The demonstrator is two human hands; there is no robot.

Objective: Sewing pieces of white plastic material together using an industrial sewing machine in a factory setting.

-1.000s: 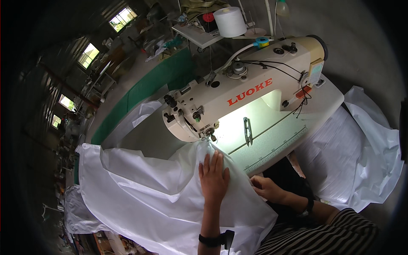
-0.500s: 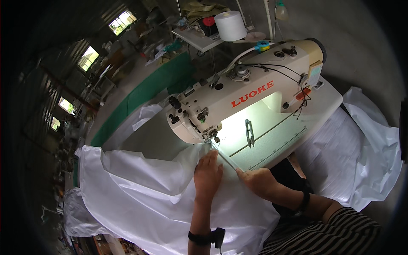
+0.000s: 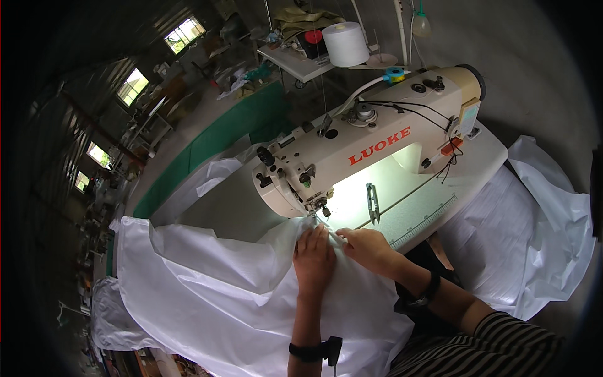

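Note:
A large white sheet (image 3: 213, 295) of smooth, shiny fabric drapes over the near left part of the sewing machine (image 3: 377, 138), its edge running up to the presser foot. My left hand (image 3: 314, 261) lies flat on this sheet just below the needle, fingers stretched out. Close by on the right, my right hand (image 3: 367, 248) pinches the sheet's edge between thumb and fingers. The needle tip and the fabric right under the foot are too small to make out. Thread snips (image 3: 373, 204) rest on the lit machine bed behind my right hand.
More white fabric (image 3: 490, 232) hangs at the right of the machine. A white thread cone (image 3: 346, 44) stands on a small side table (image 3: 295, 61) at the back. Beyond the machine head, a green panel (image 3: 207, 157) curves along the left. Black cables (image 3: 408, 107) loop over the machine arm.
My right hand has moved up and left along the fabric edge, nearer the needle and my left hand. The view has shifted slightly.

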